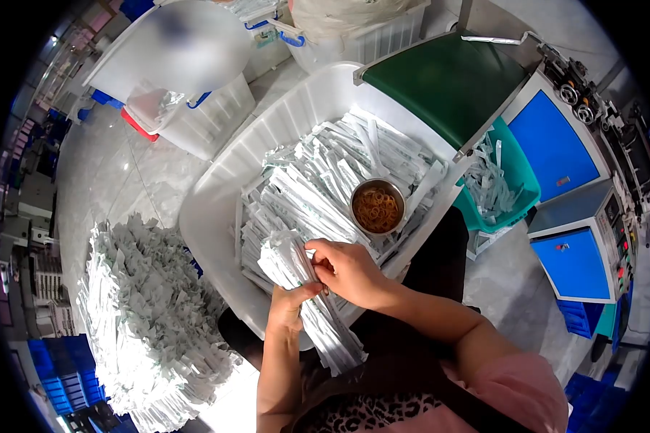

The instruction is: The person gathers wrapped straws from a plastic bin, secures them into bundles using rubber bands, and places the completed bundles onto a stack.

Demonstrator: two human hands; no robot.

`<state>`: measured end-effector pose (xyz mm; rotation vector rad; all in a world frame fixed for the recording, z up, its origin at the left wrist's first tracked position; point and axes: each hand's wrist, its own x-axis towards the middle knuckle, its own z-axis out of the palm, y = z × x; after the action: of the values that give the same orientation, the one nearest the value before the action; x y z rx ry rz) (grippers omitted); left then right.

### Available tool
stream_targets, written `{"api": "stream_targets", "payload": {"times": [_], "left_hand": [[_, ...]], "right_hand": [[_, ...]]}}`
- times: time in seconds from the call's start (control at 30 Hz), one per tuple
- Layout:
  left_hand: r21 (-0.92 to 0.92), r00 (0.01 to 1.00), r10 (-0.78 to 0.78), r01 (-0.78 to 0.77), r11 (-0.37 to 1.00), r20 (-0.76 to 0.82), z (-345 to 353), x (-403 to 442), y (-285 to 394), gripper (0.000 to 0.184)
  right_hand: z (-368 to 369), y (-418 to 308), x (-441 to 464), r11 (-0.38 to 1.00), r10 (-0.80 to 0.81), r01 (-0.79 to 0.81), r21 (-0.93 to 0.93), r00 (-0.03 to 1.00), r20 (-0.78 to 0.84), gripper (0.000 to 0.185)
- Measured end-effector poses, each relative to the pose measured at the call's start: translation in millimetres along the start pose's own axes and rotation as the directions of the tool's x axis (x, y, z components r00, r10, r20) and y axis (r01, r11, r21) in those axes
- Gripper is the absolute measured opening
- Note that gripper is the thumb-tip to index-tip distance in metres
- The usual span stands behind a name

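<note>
Bundle: long, thin white packs gathered side by side (pixel 332 333); held at a tilt across near edge of tub (pixel 208 196), top end above tub's contents, bottom end twd the lap.
L hand: closed round bundle's middle (pixel 287 306), thumb laid across the front; most of the wt prob. borne here.
R hand: fingers bent, thumb & fingertips brought close tog. against bundle's upper part (pixel 350 273); whether a pack edge or a band is pinched can't be told.
Weight: light per pack, prob.; moderate at most when taken as a bunch.
Stiffness: fairly stiff lengthwise, judged by the straight lie; wrapper ends look soft & easily creased.
Slip: wrappers look shiny, so prob. slick; inner packs could be shed lengthwise if grip is slack.
Fragility: insides not visible; wrappers could be torn or crumpled by a hard squeeze, so firm, even pressure is advised.
Hold: best taken round the middle w/ whole palm; ends best tapped level, not pulled; single packs best not tugged by the tip.
Loose packs: spread inside tub, mostly lengthwise, some crossed (pixel 314 184).
Cup: metal, set on packs in tub's right half (pixel 378 183); filled w/ brownish bands (pixel 379 213).
Pile: big heap of similar packs, left of tub (pixel 148 310).
Basket: teal, right of tub, more packs inside (pixel 531 182).
Belt: green, beyond tub's far right corner (pixel 448 86).
</note>
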<state>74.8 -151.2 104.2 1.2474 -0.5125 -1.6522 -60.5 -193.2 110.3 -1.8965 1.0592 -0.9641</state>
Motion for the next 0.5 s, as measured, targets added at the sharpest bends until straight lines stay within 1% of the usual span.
{"api": "stream_targets", "payload": {"times": [0.03,0.07,0.13,0.17,0.2,0.23,0.27,0.3,0.33,0.37,0.4,0.43,0.47,0.5], "left_hand": [[-0.007,0.999,0.037,-0.038,0.999,-0.038,0,-1,0,0.041],[-0.012,0.998,0.045,-0.045,0.999,-0.047,-4,0,-2,0.041],[-0.06,0.999,0.047,-0.045,0.997,0.021,-20,-2,-8,0.042],[-0.147,0.999,0.048,-0.044,0.988,0.024,-21,-7,-9,0.044],[-0.239,0.994,0.078,-0.057,0.969,0.079,-20,-11,-9,0.045],[-0.307,0.962,0.097,-0.015,0.952,0.254,-20,-14,-12,0.046],[-0.365,0.896,0.126,0.043,0.93,0.427,-20,-15,-15,0.047],[-0.382,0.868,0.125,0.079,0.921,0.481,-12,-21,-7,0.051],[-0.393,0.874,0.137,0.066,0.917,0.466,-17,-25,-10,0.051],[-0.432,0.876,0.142,0.082,0.898,0.461,-27,-24,-12,0.049],[-0.469,0.875,0.158,0.087,0.879,0.458,-40,-19,-14,0.048],[-0.494,0.879,0.14,0.118,0.861,0.455,-57,-15,-25,0.047],[-0.557,0.895,0.12,0.158,0.816,0.429,-65,-15,-30,0.044],[-0.617,0.904,0.125,0.173,0.767,0.409,-72,-13,-41,0.044]], "right_hand": [[-1,-3,1,0.999,-0.049,0.049,-0.007,0.999,-0.013,0.032],[0,-3,2,0.998,-0.057,0.057,-0.005,0.998,-0.004,0.032],[6,0,5,0.991,-0.073,0.075,-0.113,0.997,0.019,0.031],[11,8,12,0.993,-0.076,0.077,-0.089,0.997,0.012,0.03],[16,15,25,0.993,-0.034,0.037,-0.113,0.999,0.026,0.028],[18,24,41,0.958,0.271,-0.251,-0.137,0.95,0.154,0.025],[37,60,51,0.905,0.178,-0.173,-0.388,0.984,-0.025,0.022],[40,91,58,0.954,0.042,-0.076,-0.29,0.991,-0.124,0.02],[38,101,59,0.995,0.104,-0.103,0.013,0.98,-0.17,0.018],[25,81,48,0.929,0.341,-0.334,0.157,0.94,-0.017,0.019],[12,48,35,0.807,0.482,-0.501,0.312,0.865,0.142,0.018],[18,46,15,0.612,0.539,-0.536,0.581,0.821,0.189,0.022],[14,50,-2,0.273,0.145,-0.381,0.883,0.924,0.354,0.024],[18,32,-8,0.068,0.052,-0.39,0.918,0.921,0.387,0.02]]}}
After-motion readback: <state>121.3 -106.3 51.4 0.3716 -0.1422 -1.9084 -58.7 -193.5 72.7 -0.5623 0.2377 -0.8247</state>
